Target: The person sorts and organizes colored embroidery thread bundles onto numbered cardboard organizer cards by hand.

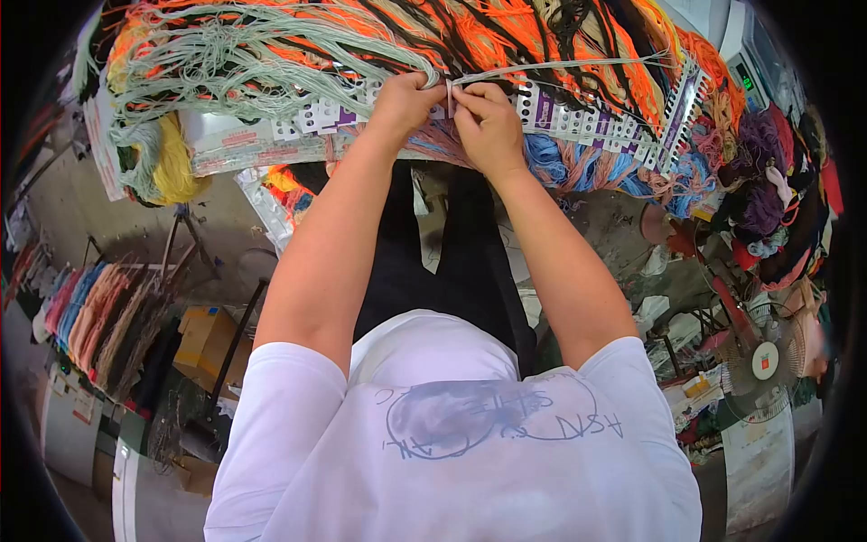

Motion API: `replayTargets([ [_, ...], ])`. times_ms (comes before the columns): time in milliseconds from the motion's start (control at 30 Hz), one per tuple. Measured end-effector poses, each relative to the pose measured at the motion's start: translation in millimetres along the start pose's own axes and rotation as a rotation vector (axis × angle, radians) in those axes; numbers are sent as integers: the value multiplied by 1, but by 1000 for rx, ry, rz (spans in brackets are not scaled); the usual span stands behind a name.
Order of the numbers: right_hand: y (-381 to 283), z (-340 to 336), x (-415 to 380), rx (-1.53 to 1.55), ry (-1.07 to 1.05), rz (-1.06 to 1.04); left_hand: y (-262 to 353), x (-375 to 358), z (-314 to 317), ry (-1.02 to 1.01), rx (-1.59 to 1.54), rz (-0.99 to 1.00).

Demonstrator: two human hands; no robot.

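My left hand (406,107) is closed on the gathered end of a bundle of pale grey-green thread (271,54), which fans out to the left across the table. Close beside it, my right hand (489,125) has thumb and forefinger pinched at a pale strand (450,98) between the two hands. From there a thin length of pale thread (560,64) runs off to the right. Under both hands lie white and purple cards with punched holes (591,125). Orange, black and beige threads (506,32) spread behind my hands.
Blue and pink yarn (578,167) hangs along the near table edge. Yellow skeins (176,167) hang at the left, purple ones (763,172) at the right. A digital scale (748,68) stands at the back right. A fan (763,361), a cardboard box (206,348) and a yarn rack (99,316) are lower down.
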State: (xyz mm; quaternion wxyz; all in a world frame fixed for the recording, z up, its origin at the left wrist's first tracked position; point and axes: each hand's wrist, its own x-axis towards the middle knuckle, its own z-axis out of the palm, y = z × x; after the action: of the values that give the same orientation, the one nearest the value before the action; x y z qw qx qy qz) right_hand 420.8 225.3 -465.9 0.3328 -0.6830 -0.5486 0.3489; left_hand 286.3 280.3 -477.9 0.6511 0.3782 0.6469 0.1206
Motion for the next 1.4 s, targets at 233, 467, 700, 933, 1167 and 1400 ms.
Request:
replayTargets([
  [233,-6,-21,20,-185,-121,53,4,-15,-32,423,36,145],
  [467,-2,-30,36,-593,-139,-92,-1,-33,-99,-171,-1178,214],
  [700,-21,-39,34,-545,162,-550,28,-32,-27,-314,-512,235],
  [933,-14,-27,30,-304,-141,-218,8,-12,-25,-27,-76,351],
  [1167,17,-12,39,-428,-268,60,64,-62,-222,190,-596,205],
  [1400,7,-19,30,-298,-185,-22,151,-110,-252,705,-189,412],
])
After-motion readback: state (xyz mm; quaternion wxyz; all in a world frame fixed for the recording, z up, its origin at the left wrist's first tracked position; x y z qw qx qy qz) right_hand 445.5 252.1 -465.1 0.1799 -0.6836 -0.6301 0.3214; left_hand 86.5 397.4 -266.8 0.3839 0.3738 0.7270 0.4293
